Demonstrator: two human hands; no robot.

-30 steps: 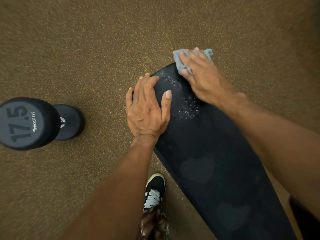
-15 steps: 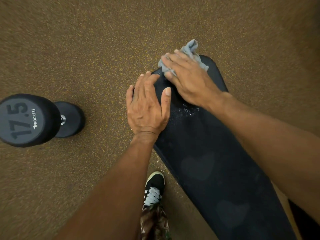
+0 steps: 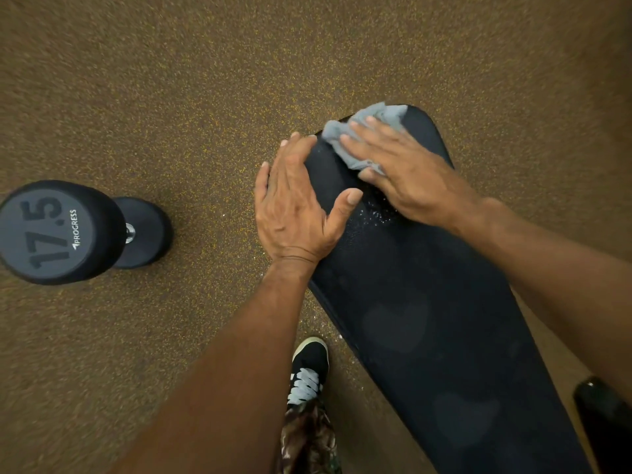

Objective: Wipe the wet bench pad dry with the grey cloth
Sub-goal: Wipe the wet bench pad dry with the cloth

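With the right hand [image 3: 410, 179], presses the crumpled grey cloth [image 3: 345, 131] against the far end of the black bench pad [image 3: 427, 319]: fingers straight and spread over the fabric, thumb at the cloth's near edge, nothing curled round it. Braces with the left hand [image 3: 294, 206], just beside the right and a little nearer the body, palm down on the pad's left edge. Keeps those fingers straight along the rim and the thumb splayed onto the black surface, gripping nothing. Has the cloth bunched out past the right fingertips, toward the pad's rounded end. Shows water droplets [image 3: 376, 213] glinting on the pad between the left thumb and the heel of the right hand. Shows duller patches on the pad behind both hands, toward the body. Well to the left of the left hand, shows a black dumbbell [image 3: 61, 230] marked 17.5 lying on the speckled brown floor [image 3: 171, 97]. Beneath the left forearm, shows a black shoe [image 3: 309, 367] with white laces on the floor beside the pad.
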